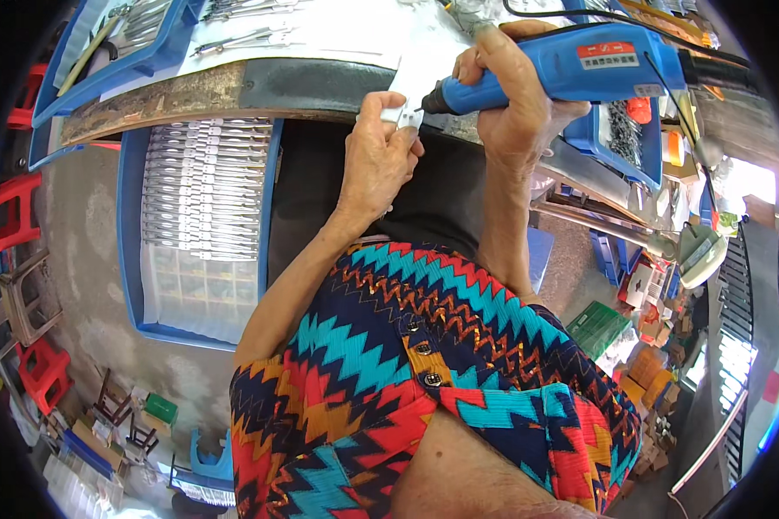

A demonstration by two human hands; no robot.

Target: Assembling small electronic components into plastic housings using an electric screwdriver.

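My left hand (376, 164) pinches a small whitish flat part (409, 117) at the table's front edge, its fingers closed around it. My right hand (515, 104) grips a blue electric screwdriver (571, 65) that lies nearly level. The tool's dark tip points left and meets the part, or comes very close to it; the exact contact is too small to tell. To the left of my left arm, a blue tray (130, 259) carries rows of long slim metal pieces (203, 182) with white middles.
The worktable edge (182, 93) runs across the top. At upper left a blue bin (138, 65) holds metal pieces and a tool. Loose pieces (242, 39) lie on the white tabletop. A blue bin (656, 160) of small dark parts stands at right, below the screwdriver's cord (679, 104).
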